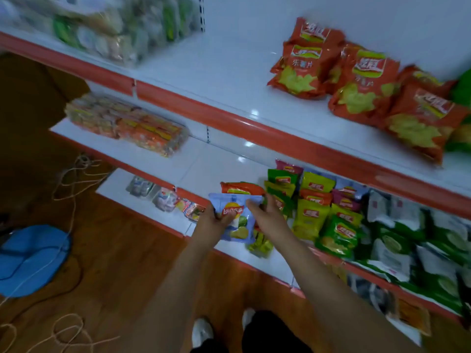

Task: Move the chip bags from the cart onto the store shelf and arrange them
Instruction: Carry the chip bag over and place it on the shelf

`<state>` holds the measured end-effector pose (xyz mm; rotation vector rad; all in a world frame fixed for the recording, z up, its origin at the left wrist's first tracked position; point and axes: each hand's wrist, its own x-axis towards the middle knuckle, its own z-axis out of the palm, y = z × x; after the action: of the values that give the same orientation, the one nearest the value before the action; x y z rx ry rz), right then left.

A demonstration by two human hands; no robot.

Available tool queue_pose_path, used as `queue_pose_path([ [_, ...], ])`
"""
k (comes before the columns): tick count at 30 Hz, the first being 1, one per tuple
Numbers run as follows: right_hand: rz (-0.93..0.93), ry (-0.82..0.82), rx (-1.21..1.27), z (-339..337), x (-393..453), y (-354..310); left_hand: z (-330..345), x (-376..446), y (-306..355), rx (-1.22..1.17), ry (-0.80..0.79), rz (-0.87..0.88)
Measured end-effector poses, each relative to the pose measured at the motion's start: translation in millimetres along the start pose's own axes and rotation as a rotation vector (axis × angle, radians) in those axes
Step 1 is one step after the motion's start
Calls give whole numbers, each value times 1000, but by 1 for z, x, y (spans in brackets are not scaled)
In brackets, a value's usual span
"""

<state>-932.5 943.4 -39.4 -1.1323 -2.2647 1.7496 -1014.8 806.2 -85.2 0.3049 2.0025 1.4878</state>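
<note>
From the head camera, you look down at a store shelf [229,179] with a red front edge. Your left hand [211,222] grips the light blue chip bag [235,220] by its left side, with the thumb across the front. Your right hand [265,215] touches the top right corner of the same bag. Its fingers reach behind the bag, so you cannot tell if they curl round it. The bag is held just above the front of the middle shelf.

An orange chip bag [242,188] lies right behind the blue one, half hidden. A yellow bag [260,244] peeks out under your right wrist. To the right, small green and yellow chip bags [313,207] stand in rows, and some cover each other. Farther right the green and white bags [407,240] are blurry and cut off by the edge.

On the upper shelf [229,72] lie big orange chip bags [362,82], also blurry. The packs at the top left [102,26] are too smeared to read. A blue thing [30,258] lies on the wood floor [114,263], and you cannot tell what it is.
</note>
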Motion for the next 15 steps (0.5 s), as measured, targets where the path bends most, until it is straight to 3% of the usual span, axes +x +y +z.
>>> queue_pose_path([
  [11, 60, 95, -311, 8, 256, 53, 31, 294, -74, 111, -182, 113],
  [15, -153, 463, -146, -13, 264, 60, 82, 349, -88, 113, -285, 105],
])
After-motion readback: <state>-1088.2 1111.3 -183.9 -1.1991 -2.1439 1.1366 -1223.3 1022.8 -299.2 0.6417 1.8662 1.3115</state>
